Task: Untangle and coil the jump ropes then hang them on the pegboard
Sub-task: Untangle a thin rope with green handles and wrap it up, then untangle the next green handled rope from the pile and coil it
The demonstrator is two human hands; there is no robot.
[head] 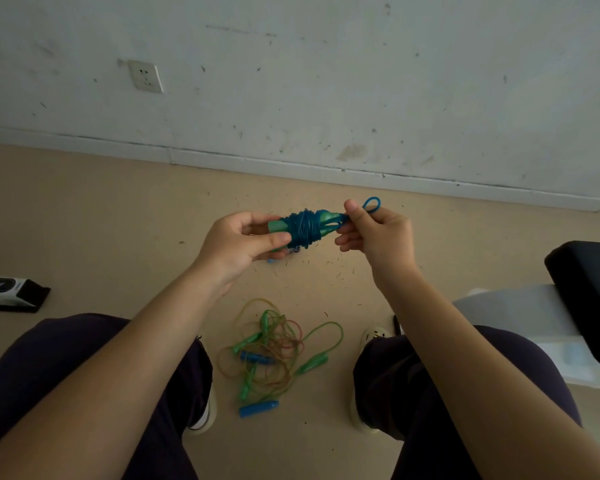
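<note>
Beige floor (84,209), flecked with debris, carries a tangle of ropes (274,351) between the feet. Above it, the left hand (239,244) grips a wound blue rope bundle (303,226); the right hand (378,233) pinches its loop. Beyond rises a scuffed white wall (326,81) with a socket (146,76).

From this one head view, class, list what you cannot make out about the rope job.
- Pegboard: not in the head view.
- Bundle: its near end is covered by the left hand; the right hand hides where the blue loop leads.
- Rope pile on the floor: strands overlap, so the count is unclear.
- Black box: cut off by the left edge.
</note>
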